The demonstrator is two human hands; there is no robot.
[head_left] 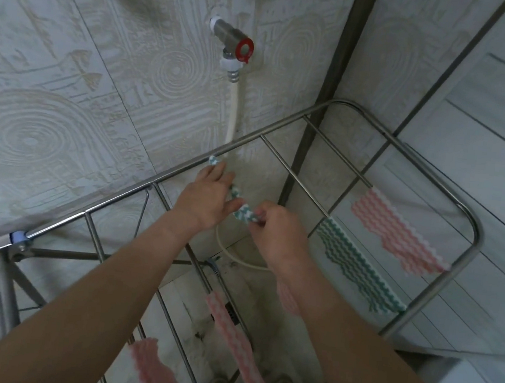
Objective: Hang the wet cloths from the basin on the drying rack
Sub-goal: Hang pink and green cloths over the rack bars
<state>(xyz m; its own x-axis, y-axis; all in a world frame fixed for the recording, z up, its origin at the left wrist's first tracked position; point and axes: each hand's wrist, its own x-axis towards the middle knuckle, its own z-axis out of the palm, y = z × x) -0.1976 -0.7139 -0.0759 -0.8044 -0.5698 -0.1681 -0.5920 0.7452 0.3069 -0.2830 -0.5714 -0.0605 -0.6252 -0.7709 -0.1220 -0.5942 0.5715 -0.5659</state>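
Six cloths (244, 212), one rack (282, 129)

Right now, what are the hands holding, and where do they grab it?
Both hold one bunched green-and-white cloth above the drying rack. The left hand grips its far end, the right hand pinches its near end.

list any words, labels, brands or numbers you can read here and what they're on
None can be read.
Red valve handle: no lettering shows.
Wall tiles: relief pattern only, no words.
Cloths on the rack, pink and green: wavy stripes, no labels.
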